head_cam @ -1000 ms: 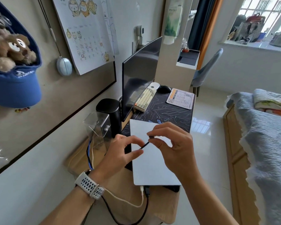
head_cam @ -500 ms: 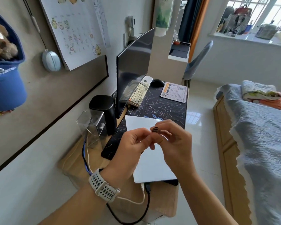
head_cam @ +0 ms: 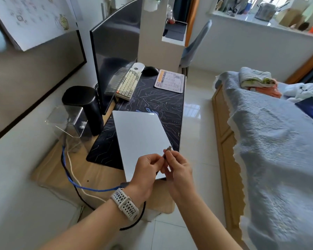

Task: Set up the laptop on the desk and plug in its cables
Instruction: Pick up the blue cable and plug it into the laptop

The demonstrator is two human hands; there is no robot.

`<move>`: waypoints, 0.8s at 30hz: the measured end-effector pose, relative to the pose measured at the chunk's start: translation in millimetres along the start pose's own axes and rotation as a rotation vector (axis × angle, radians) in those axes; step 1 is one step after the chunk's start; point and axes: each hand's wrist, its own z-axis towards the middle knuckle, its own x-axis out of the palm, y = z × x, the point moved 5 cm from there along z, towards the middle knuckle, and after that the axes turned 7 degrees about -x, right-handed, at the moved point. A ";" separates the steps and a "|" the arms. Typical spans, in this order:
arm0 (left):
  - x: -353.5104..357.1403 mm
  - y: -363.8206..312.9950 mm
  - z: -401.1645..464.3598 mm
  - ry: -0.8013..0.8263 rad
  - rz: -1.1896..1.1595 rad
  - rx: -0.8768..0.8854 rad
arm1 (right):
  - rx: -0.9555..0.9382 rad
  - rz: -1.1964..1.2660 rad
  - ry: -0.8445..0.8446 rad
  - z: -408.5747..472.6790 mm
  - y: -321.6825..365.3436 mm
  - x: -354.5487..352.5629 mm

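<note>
White laptop (head_cam: 139, 139) lies closed at frame centre; both hands, left (head_cam: 146, 175) and right (head_cam: 178, 168), pinch the plug (head_cam: 167, 150), which should be squared to its port before pushing.

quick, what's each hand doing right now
Left hand: pinching the cable just below its plug.
Right hand: pinching the plug end of the same cable.

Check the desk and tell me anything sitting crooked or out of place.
The closed laptop lies askew on the desk mat, its near corner past the mat's edge. Both hands hold a cable plug above it, not yet plugged in.
</note>
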 end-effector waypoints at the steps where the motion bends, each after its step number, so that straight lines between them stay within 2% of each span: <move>1: 2.0 6.7 1.2 -0.006 0.022 -0.030 | 0.066 0.056 -0.045 -0.9 -7.2 -6.4; 4: 6.5 30.8 6.5 -0.026 0.145 -0.122 | 0.179 0.175 -0.148 -4.0 -20.8 -24.0; 6: 5.8 40.5 8.0 -0.042 0.267 -0.146 | 0.218 0.171 -0.187 -4.4 -28.0 -35.3; 10: 1.3 43.4 10.5 0.000 0.751 -0.106 | 0.263 -0.026 -0.222 -3.8 -44.3 -59.7; 12: -16.1 44.7 16.9 -0.076 0.908 -0.083 | 0.285 -0.097 -0.226 -4.0 -52.4 -68.5; 15: -52.6 40.4 24.5 -0.261 0.991 -0.035 | 0.339 -0.118 -0.199 -4.9 -64.6 -77.3; 17: -75.3 38.3 28.5 -0.375 1.070 -0.017 | 0.368 -0.220 -0.168 -5.3 -73.2 -81.5; 19: -95.8 43.9 33.7 -0.437 1.008 -0.110 | 0.388 -0.319 -0.160 -5.3 -83.4 -84.8; 22: -109.0 64.1 36.7 -0.385 0.520 -0.445 | 0.425 -0.377 -0.163 -3.9 -101.8 -85.8; 24: -108.9 75.9 39.1 -0.365 0.320 -0.565 | 0.465 -0.410 -0.150 -4.8 -114.3 -83.9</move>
